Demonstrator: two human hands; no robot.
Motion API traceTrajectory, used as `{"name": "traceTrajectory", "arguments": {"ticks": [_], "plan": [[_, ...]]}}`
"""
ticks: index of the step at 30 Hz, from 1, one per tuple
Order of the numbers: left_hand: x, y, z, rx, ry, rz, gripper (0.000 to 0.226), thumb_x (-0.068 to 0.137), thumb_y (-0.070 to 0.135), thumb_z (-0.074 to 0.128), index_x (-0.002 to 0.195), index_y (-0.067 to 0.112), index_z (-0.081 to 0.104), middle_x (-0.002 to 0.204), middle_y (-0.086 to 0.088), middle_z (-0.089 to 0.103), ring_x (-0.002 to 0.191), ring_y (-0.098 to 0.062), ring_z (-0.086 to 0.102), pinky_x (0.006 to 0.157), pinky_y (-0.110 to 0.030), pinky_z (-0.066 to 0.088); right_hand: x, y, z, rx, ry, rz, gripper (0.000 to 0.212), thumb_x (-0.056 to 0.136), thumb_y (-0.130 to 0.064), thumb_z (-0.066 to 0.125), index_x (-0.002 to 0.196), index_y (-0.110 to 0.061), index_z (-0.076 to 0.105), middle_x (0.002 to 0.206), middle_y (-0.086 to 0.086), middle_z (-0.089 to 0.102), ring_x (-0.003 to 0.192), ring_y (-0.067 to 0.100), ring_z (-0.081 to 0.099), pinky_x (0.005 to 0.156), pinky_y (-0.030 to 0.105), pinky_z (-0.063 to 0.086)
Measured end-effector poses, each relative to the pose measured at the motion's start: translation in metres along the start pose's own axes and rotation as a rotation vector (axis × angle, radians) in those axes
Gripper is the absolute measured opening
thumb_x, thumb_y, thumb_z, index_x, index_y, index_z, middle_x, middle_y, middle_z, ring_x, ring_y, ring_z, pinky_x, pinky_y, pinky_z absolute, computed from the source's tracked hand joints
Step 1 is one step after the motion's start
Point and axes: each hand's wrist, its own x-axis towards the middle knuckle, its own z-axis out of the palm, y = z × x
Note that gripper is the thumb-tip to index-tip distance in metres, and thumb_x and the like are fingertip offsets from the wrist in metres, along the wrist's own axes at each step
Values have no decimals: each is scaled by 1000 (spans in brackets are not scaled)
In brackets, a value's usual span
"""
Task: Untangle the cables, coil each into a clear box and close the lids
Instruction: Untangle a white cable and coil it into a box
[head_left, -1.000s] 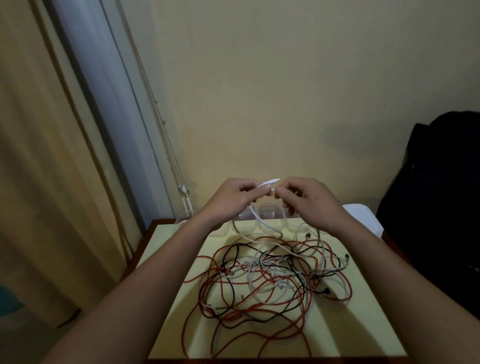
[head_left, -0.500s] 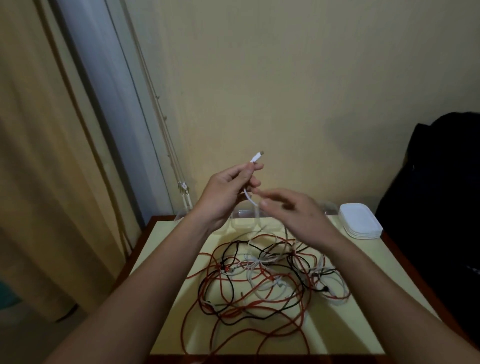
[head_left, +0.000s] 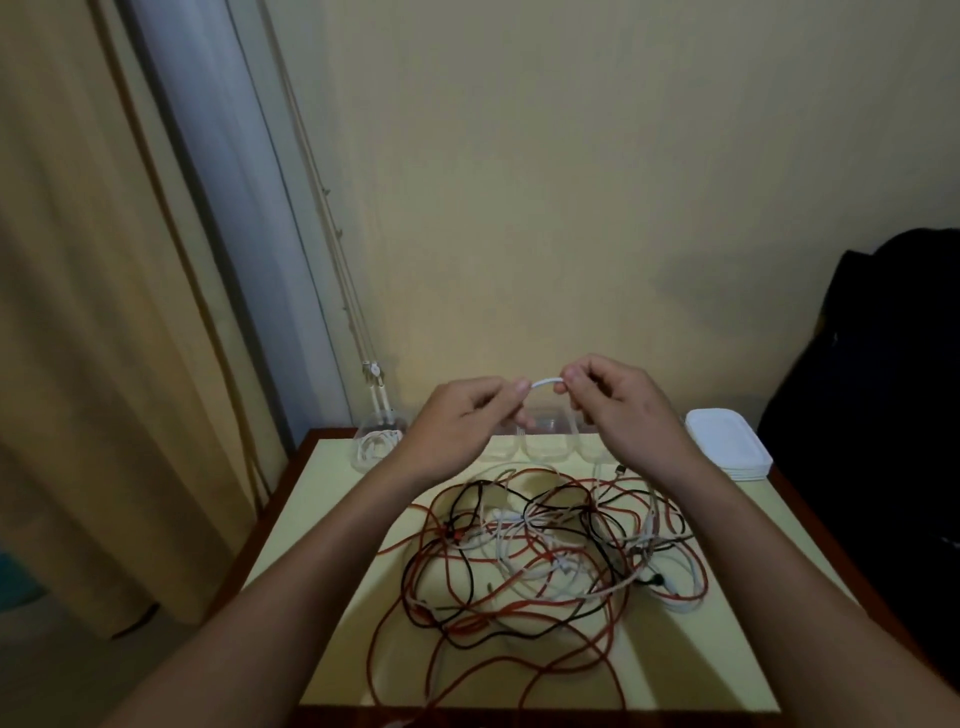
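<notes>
Risen beside left hand (head_left: 457, 426), right hand (head_left: 618, 410) too pinches 1 white cable (head_left: 546, 383) (smooth, arched).

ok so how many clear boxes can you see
2 plainly: one clear box at the table's far left corner, white cable coiled inside; another at the far edge between left hand and right hand. More may hide behind them.

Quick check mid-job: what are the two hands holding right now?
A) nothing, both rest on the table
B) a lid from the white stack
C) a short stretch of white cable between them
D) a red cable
C: the left hand and the right hand each pinch one side of a white cable that arches between them, raised above the tangle of cables on the table.
</notes>
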Motion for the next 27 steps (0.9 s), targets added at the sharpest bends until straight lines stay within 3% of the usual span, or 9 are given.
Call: {"name": "traceTrajectory", "arguments": {"ticks": [2, 5, 9, 14, 17, 20, 23, 27], "plan": [[0, 9, 4, -253, -36, -83, 40, 104, 38, 48, 76, 11, 59, 56, -2, 54, 58, -19, 51, 67, -29, 48, 2, 0, -3, 3, -8, 13, 26, 103, -30, 54, 85, -21, 70, 66, -11, 55, 57, 0, 45, 59, 27, 37], [4, 19, 8, -758, -13, -262, 37, 104, 35, 47, 72, 16, 49, 52, 4, 20, 47, -13, 15, 43, -23, 20, -3, -2, -4, 57, -25, 24, 29, 103, -35, 55, 86, -15, 69, 60, -15, 52, 55, -1, 42, 56, 21, 35], [4, 23, -7, -1331, -2, -321, 35, 101, 24, 42, 69, 16, 51, 44, 9, 22, 41, -8, 9, 39, -22, 9, -15, 6, -7, 117, 0, 69, 23, 101, -30, 59, 91, -10, 66, 63, -11, 46, 53, -2, 39, 51, 11, 33], [-9, 19, -35, -1605, 142, -292, 23, 94, 17, 41, 81, 11, 59, 52, 8, 27, 44, -8, 20, 43, -22, 19, -36, 31, -11, 100, 77, 161, 10, 97, -26, 66, 90, -19, 66, 74, -4, 61, 62, 2, 51, 57, 13, 41], [-15, 16, -36, -1582, 208, -294, 28, 99, 15, 37, 92, 8, 63, 60, 7, 38, 51, -9, 31, 48, -21, 28, -45, 43, -6, -31, 145, 169, 10, 95, -27, 69, 85, -26, 68, 82, -5, 68, 74, 7, 60, 66, 26, 46], [-18, 12, -28, -1409, 279, -293, 22, 104, 12, 41, 104, 5, 63, 70, 2, 57, 57, -9, 51, 54, -18, 43, -53, 46, 1, -206, 169, 43, 17, 95, -24, 68, 79, -28, 66, 77, -12, 67, 66, 2, 58, 63, 27, 43], [-21, 8, -20, -1134, 312, -251, 22, 105, 13, 46, 110, 0, 63, 85, -9, 71, 75, -15, 68, 66, -21, 56, -58, 42, 7, -419, 115, -208, 17, 98, -22, 61, 82, -23, 65, 77, -14, 64, 73, 11, 57, 68, 33, 43], [-31, 12, -9, -692, 299, -216, 26, 105, 20, 47, 112, 2, 65, 94, -12, 76, 91, -22, 73, 82, -29, 56, -61, 22, 10, -546, 60, -398, 29, 98, -39, 45, 84, -23, 64, 80, -13, 60, 78, 15, 48, 70, 33, 31]]}}
